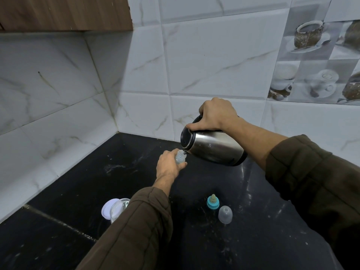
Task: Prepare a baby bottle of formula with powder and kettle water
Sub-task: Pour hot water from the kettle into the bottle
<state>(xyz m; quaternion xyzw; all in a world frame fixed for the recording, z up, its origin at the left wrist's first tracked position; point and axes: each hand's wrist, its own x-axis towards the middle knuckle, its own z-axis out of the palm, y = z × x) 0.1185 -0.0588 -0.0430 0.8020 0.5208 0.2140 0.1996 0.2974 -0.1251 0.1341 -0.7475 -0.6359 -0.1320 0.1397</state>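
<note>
Asker: Progress so far?

Watcher: Midway, I'd judge. The right hand [216,114] is wrapped round the handle of the kettle [214,149], which is tipped steeply with its spout right at the mouth of the bottle [180,157]. The left hand [169,166] grips the bottle's body and holds it upright just above the table [78,182], or perhaps resting on it; I cannot tell which.

Asker: Is water running?

Watcher: No stream shows; the gap is too small to tell. Nor can I tell whether powder is already inside, as the bottle only looks pale.

Asker: What is left?

Watcher: Closing up, at least. The teat [213,203] in its teal ring stands on the table nearer the person, with the clear cap [225,214] just beside it. A jar [118,208] sits open, its white lid [107,209] against it, partly behind the left sleeve [136,221]. If it holds the powder, dosing may be done or may be yet to come. Then shaking.

Asker: And the place?

Watcher: Dark polished stone table, flecked with pale specks and smears, set in a corner. White marbled tiles [214,65] cover both walls, with a few tiles picturing cups at the right. A wooden cupboard [64,12] hangs at upper left.
</note>
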